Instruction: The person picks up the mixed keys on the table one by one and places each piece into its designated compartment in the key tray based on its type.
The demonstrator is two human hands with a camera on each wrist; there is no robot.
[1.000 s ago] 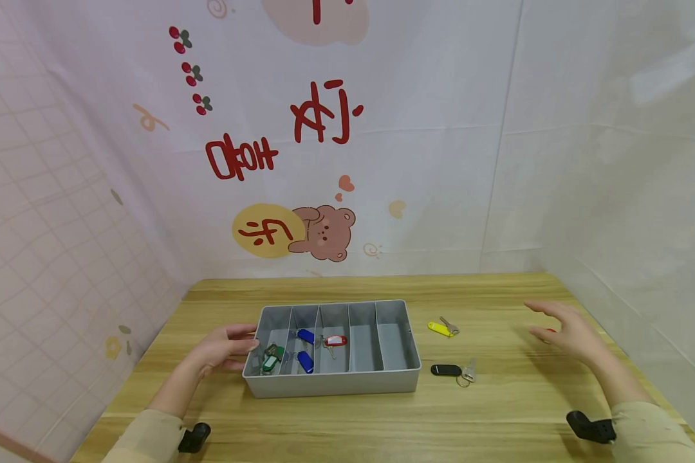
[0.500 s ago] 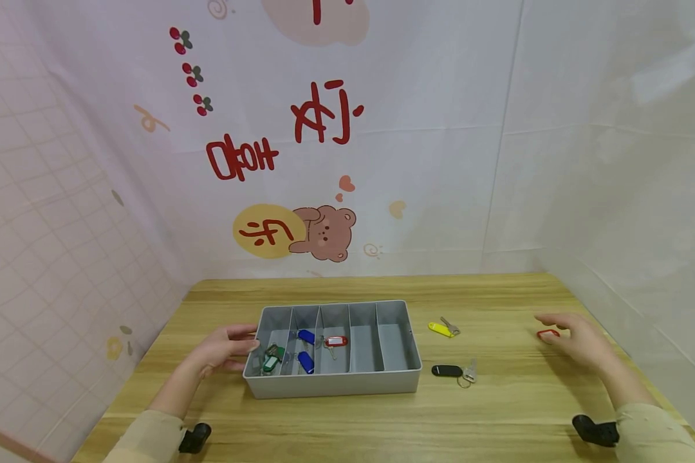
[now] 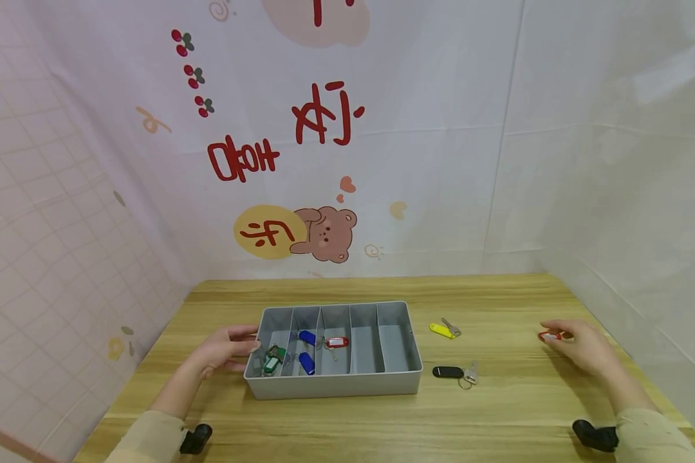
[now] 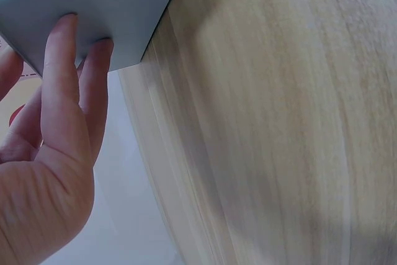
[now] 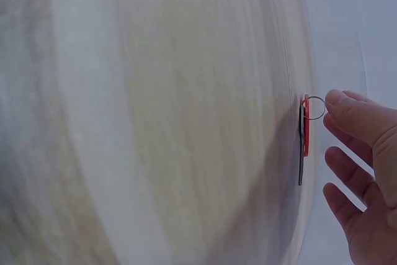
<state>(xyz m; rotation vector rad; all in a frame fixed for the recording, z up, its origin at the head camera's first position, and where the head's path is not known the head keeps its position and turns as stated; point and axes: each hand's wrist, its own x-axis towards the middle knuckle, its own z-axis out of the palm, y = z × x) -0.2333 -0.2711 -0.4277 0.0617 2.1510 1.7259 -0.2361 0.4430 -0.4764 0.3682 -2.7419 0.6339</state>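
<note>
The left hand [image 3: 222, 350] rests at the left end of a grey divided box [image 3: 336, 384]; in the left wrist view its fairly straight fingers [image 4: 62, 85] touch the box's outer wall. At the right, the right hand [image 3: 585, 347] has thumb and forefinger at a red key tag [image 3: 549, 336]. The right wrist view shows the tag's metal ring [image 5: 314, 108] pinched at the thumb tip, the other fingers spread apart. Tag and key appear edge-on there; whether they touch the table cannot be told. Green key tags [image 3: 271, 364], blue key tags [image 3: 306, 363] and another red key tag [image 3: 336, 342] lie in separate compartments.
Right of the box, a yellow key tag [image 3: 442, 330] with a key lies on the wooden table [image 3: 347, 427]. Nearer the front is a black key tag [image 3: 448, 372] with a ring and key. A printed cloth [image 3: 440, 161] hangs behind the table and along its sides.
The right hand has come down and rightward onto the red key tag, its thumb and forefinger closing together. The tag has tilted a little, showing more white label. The left hand stays at the box.
</note>
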